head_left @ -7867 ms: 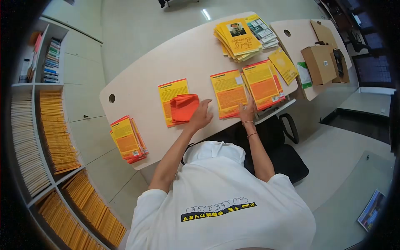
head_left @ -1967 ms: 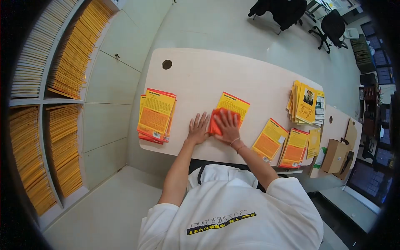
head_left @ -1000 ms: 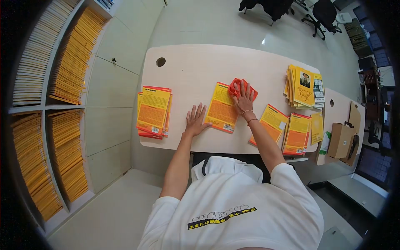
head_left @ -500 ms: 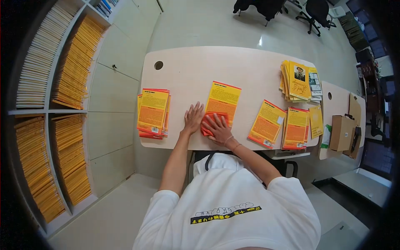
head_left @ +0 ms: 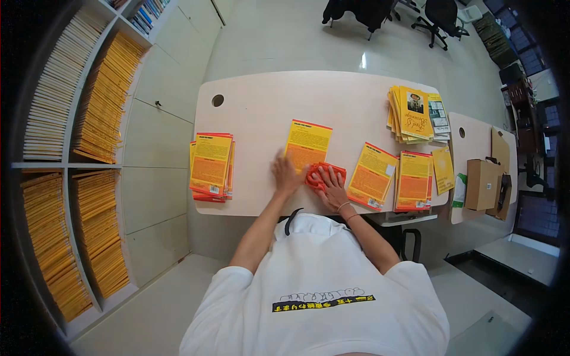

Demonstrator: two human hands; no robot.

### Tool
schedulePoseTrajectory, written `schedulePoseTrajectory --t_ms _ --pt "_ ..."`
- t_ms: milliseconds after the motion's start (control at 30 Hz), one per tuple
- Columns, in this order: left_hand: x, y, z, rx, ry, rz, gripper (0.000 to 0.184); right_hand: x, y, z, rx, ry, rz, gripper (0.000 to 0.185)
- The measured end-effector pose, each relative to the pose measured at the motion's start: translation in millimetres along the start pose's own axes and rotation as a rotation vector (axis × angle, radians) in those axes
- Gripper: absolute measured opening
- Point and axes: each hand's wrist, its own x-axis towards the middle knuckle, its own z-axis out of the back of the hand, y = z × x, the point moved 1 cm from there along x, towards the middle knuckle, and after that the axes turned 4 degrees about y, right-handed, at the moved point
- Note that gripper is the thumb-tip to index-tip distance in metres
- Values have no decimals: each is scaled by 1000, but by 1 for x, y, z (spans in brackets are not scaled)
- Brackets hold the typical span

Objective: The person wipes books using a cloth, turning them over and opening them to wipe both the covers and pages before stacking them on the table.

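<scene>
A bunched red cloth lies under my right hand, which presses it down with the fingers curved over it. The cloth overlaps the lower right corner of a yellow and orange book lying in the middle of the table. My left hand is at that book's lower left edge, its fingers smeared by motion. Whether it touches the cover I cannot make out. Right of the cloth lies a similar book, close to my right hand.
On the pale table, one book stack stands at the left and another at the right. Yellow books are piled at the back right. A cardboard box sits on the adjoining table. Shelves line the left.
My right hand has slid the red cloth to the right, off most of the middle book. My left hand has moved right, toward that book's lower edge. The whole view has shifted slightly.
</scene>
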Motion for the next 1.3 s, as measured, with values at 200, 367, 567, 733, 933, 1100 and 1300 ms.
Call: schedulePoseTrajectory --t_ms 200,367,567,733,933,1100,1300 --pt "9 -52 -23 -326 77 71 77 34 -34 -2 885 -94 -264 59" --pt "38 -20 3 -596 243 -1 79 20 -1 6 -29 52 -167 59" --pt "42 4 6 -391 231 -235 72 18 5 5 6 70 0 57" --pt "37 -24 11 -279 210 -109 81 61 -20 -4 436 -150 -291 56" --pt "23 -28 5 73 61 -254 78 54 -10 6 607 -228 -268 57" --pt "25 -39 14 23 102 -265 66 40 14 22 783 -285 -266 58" --pt "16 -57 52 -528 222 -265 40 42 38 33 1016 -350 -240 61"
